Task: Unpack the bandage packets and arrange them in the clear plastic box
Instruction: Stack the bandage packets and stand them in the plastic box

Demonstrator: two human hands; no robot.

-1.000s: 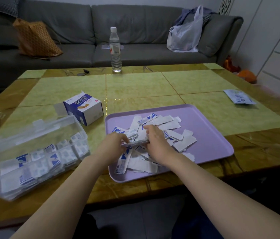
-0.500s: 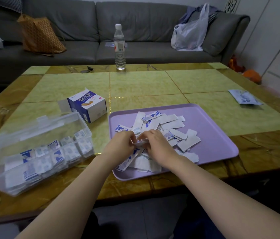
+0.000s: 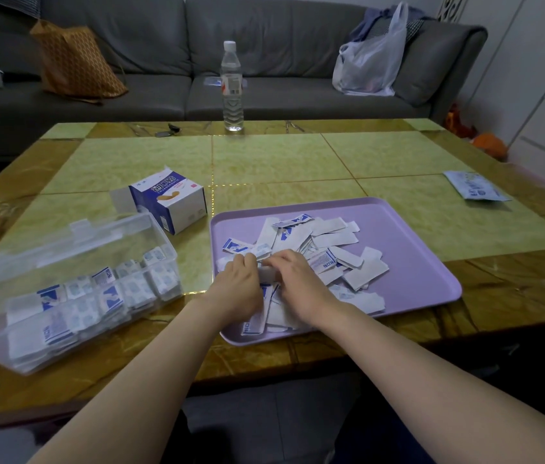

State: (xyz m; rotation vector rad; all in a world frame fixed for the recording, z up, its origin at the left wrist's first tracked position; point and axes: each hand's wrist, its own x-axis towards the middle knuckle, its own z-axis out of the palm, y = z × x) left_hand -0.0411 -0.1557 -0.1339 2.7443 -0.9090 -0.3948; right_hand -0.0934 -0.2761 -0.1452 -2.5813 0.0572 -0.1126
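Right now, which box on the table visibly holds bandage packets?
The clear plastic box at left; packets show through its wall. The cardboard box shows none.

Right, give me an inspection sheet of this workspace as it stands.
Surface: table, green tiles with a brown marbled border.
Job's things: bandage packets heaped on purple tray; clear plastic box at left, lid open, partly filled; opened carton beyond it.
Clutter: water bottle at far edge; paper packet at right.
Grippers: left hand and right hand over the heap, fingers curled round a small bundle.
Cables: nothing seen.
Surroundings: grey sofa with orange bag and plastic bag.
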